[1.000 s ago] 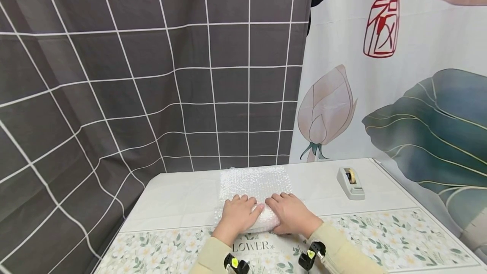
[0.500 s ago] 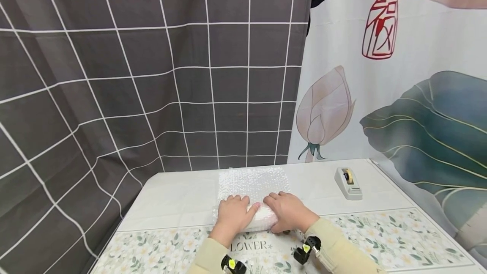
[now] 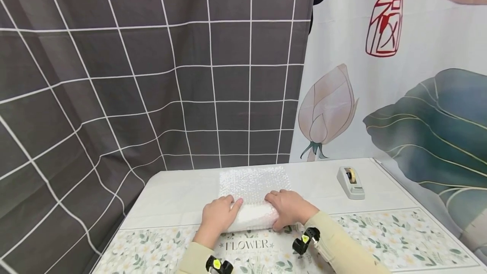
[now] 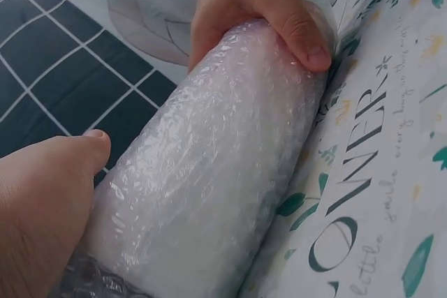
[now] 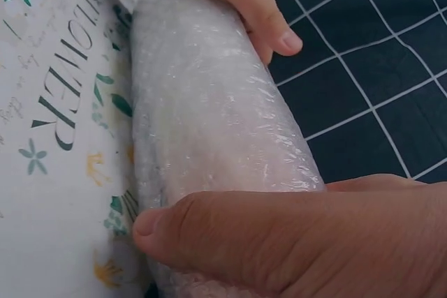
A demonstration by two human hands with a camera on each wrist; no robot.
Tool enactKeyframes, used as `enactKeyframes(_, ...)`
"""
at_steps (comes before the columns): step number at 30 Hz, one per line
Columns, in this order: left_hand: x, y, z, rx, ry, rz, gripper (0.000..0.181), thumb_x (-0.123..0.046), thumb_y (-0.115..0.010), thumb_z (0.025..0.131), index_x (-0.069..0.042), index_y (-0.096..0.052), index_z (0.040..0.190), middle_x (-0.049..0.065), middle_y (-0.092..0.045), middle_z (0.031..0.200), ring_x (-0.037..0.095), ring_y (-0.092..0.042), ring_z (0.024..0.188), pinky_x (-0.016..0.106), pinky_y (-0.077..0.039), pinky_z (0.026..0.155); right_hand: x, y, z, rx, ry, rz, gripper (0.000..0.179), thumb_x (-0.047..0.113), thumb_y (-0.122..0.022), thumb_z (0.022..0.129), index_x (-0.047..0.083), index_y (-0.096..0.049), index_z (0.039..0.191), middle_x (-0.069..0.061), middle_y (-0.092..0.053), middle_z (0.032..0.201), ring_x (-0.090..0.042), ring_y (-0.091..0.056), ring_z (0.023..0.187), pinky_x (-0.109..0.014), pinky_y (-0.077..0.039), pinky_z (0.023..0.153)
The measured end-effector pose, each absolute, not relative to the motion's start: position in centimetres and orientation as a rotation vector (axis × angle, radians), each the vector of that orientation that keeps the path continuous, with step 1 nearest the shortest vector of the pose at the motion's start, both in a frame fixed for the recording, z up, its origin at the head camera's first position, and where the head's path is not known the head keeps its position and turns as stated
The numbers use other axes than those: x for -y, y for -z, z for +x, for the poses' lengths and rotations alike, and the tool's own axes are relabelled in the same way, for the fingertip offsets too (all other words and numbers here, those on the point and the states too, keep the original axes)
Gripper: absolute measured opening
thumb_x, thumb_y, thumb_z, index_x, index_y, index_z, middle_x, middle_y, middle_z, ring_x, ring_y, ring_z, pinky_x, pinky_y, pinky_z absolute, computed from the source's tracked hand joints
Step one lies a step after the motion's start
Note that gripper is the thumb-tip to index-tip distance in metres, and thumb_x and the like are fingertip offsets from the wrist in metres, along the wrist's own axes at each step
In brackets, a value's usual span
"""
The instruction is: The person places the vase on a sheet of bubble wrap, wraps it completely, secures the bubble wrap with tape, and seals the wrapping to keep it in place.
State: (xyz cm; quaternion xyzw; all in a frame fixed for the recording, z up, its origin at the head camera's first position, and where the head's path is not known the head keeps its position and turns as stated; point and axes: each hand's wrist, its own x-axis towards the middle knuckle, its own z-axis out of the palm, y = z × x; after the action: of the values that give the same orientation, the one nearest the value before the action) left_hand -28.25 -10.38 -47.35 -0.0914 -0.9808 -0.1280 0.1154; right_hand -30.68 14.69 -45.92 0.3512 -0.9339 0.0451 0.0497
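Observation:
A thick white roll in bubble wrap (image 3: 251, 219) lies crosswise near the middle of the table, with a flat sheet of bubble wrap (image 3: 251, 183) running behind it. What is inside is hidden by the layers. My right hand (image 3: 290, 207) grips the roll's right end; in the right wrist view its thumb (image 5: 160, 225) lies across the near side. At the left end is my left hand (image 3: 217, 215), its thumb (image 4: 87, 148) extended at the roll's far side in the left wrist view. The rest of its fingers are mostly hidden there.
A grey tape dispenser (image 3: 351, 183) with yellowish tape stands at the table's back right. The white tablecloth (image 3: 182, 198) has a floral band with "FLOWER" lettering in front of the roll. A dark checked curtain (image 3: 228, 96) hangs behind the table.
My left hand has slid left from the top of the roll to its left end, uncovering more of the wrap. The right hand stays on the right end.

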Motion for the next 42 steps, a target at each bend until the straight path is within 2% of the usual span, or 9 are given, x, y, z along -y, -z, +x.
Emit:
enactKeyframes(10, 11.2, 47.7, -28.7, 2.924, 0.54, -0.198, 0.061, -0.061, -0.039, 0.102, -0.011, -0.073, 0.112, 0.009, -0.074, 0.099, 0.031, -0.07, 0.092, 0.049, -0.055, 0.075, -14.7, 45.2, -31.5, 3.1, -0.405, 1.021, 0.061, 0.031, -0.091, 0.051, 0.021, -0.063, 0.104, 0.017, -0.061, 0.087, -0.008, -0.058, 0.076, -0.033, -0.053, 0.076)
enactKeyframes(20, 11.4, 47.5, -28.8, 2.959, 0.696, -0.105, 0.063, -0.06, -0.041, 0.101, -0.008, -0.07, 0.122, 0.013, -0.073, 0.111, 0.037, -0.068, 0.105, 0.056, -0.053, 0.088, -14.7, 45.0, -32.2, 3.249, -0.569, 0.945, 0.056, 0.029, -0.087, 0.052, 0.024, -0.061, 0.102, 0.015, -0.062, 0.088, -0.009, -0.059, 0.08, -0.034, -0.052, 0.08)
enactKeyframes(23, 11.4, 47.1, -28.6, 2.968, 0.661, -0.077, 0.063, -0.059, -0.043, 0.101, -0.005, -0.071, 0.12, 0.014, -0.073, 0.109, 0.037, -0.069, 0.102, 0.056, -0.053, 0.085, -14.6, 44.9, -32.3, 3.28, -0.594, 0.943, 0.055, 0.028, -0.087, 0.053, 0.024, -0.062, 0.102, 0.015, -0.062, 0.089, -0.009, -0.059, 0.082, -0.035, -0.052, 0.083)
enactKeyframes(26, 11.0, 46.5, -28.5, 2.925, 0.506, -0.074, 0.059, -0.056, -0.047, 0.1, -0.003, -0.072, 0.11, 0.015, -0.072, 0.097, 0.035, -0.069, 0.092, 0.054, -0.053, 0.081, -14.5, 44.8, -32.5, 3.317, -0.597, 0.932, 0.056, 0.026, -0.086, 0.054, 0.023, -0.064, 0.105, 0.014, -0.063, 0.091, -0.01, -0.059, 0.085, -0.036, -0.052, 0.087)
enactKeyframes(29, 10.5, 46.1, -28.2, 2.815, 0.348, -0.162, 0.054, -0.053, -0.053, 0.098, -0.003, -0.072, 0.106, 0.013, -0.07, 0.094, 0.033, -0.067, 0.089, 0.052, -0.051, 0.082, -14.3, 44.7, -32.6, 3.351, -0.573, 0.901, 0.059, 0.025, -0.085, 0.055, 0.023, -0.066, 0.11, 0.014, -0.064, 0.094, -0.01, -0.059, 0.088, -0.037, -0.051, 0.09)
enactKeyframes(32, 10.0, 46.0, -28.1, 2.752, 0.272, -0.382, 0.059, -0.059, -0.059, 0.093, -0.007, -0.069, 0.117, 0.011, -0.07, 0.108, 0.03, -0.065, 0.102, 0.05, -0.049, 0.091, -14.3, 44.6, -32.5, 3.379, -0.569, 0.849, 0.064, 0.025, -0.085, 0.054, 0.022, -0.067, 0.115, 0.013, -0.064, 0.097, -0.012, -0.059, 0.09, -0.039, -0.05, 0.092)
enactKeyframes(37, 9.2, 46.2, -28.1, 2.799, 0.241, -0.729, 0.091, -0.076, -0.072, 0.07, -0.017, -0.059, 0.138, 0.003, -0.065, 0.131, 0.025, -0.058, 0.124, 0.051, -0.041, 0.108, -14.1, 44.5, -32.3, 3.391, -0.594, 0.809, 0.066, 0.022, -0.085, 0.053, 0.022, -0.068, 0.116, 0.013, -0.065, 0.096, -0.012, -0.059, 0.089, -0.039, -0.051, 0.09)
enactKeyframes(40, 9.0, 46.2, -28.3, 2.833, 0.19, -0.782, 0.103, -0.075, -0.079, 0.061, -0.021, -0.054, 0.144, 0.002, -0.064, 0.133, 0.024, -0.059, 0.124, 0.054, -0.039, 0.11, -14.0, 44.4, -32.2, 3.389, -0.577, 0.811, 0.065, 0.022, -0.085, 0.053, 0.022, -0.068, 0.115, 0.014, -0.065, 0.095, -0.011, -0.059, 0.088, -0.038, -0.051, 0.089)
enactKeyframes(42, 8.9, 46.3, -28.5, 2.845, 0.131, -0.8, 0.105, -0.074, -0.082, 0.058, -0.022, -0.054, 0.145, 0.001, -0.066, 0.129, 0.023, -0.062, 0.118, 0.052, -0.042, 0.106, -14.0, 44.4, -32.2, 3.39, -0.566, 0.819, 0.064, 0.022, -0.085, 0.053, 0.022, -0.068, 0.115, 0.014, -0.064, 0.094, -0.011, -0.059, 0.087, -0.037, -0.051, 0.088)
